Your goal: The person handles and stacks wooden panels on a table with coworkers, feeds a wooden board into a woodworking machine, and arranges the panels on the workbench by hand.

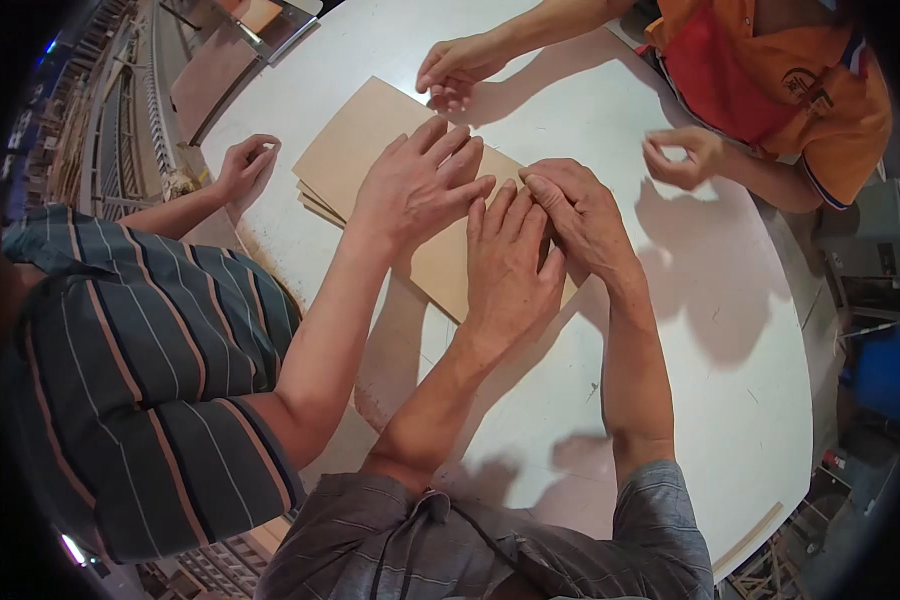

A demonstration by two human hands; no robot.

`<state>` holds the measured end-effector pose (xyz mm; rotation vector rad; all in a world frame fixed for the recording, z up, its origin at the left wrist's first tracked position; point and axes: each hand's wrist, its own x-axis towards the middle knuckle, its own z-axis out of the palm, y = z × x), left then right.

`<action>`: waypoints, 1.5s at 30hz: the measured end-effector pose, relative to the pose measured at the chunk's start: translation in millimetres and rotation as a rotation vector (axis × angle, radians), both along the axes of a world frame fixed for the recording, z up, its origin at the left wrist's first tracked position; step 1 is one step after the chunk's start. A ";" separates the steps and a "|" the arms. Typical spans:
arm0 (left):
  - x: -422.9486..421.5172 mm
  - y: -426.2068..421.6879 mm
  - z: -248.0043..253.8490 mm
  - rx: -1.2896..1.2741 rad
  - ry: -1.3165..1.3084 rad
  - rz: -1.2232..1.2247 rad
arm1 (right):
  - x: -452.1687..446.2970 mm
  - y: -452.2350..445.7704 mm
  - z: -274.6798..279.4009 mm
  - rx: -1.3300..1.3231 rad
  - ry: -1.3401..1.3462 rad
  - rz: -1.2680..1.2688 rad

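While both forearms reach forward from grey sleeves, the left one slants up to the right and the right one runs nearly straight ahead before bending inward at the wrist. The left hand lies palm down over the brown boards, its fingers released and stretched forward, thumb out to the side. The right hand arches close beside it at the boards' right end, knuckles up, its fingers bent and pointing left; whether they grasp an edge, I cannot tell. The boards lie stacked and slanted on the white worktop. Someone in a striped shirt has a spread hand over the boards, just left of the left hand. Across the worktop, a person in an orange shirt holds two loosely curled hands apart.
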<state>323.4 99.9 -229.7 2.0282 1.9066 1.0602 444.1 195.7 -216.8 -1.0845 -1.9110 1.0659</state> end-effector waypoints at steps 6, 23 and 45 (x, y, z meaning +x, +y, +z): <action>-0.8 0.6 2.5 -0.011 -0.052 0.005 | -1.3 -4.1 -1.8 0.111 -0.023 -0.003; 58.7 -25.2 39.7 0.219 -0.508 -0.338 | 92.8 -24.8 -19.4 -0.181 0.061 -0.298; 142.6 -80.0 -29.3 -0.088 -0.755 -0.335 | 71.3 -0.1 -50.2 -0.281 0.272 -0.194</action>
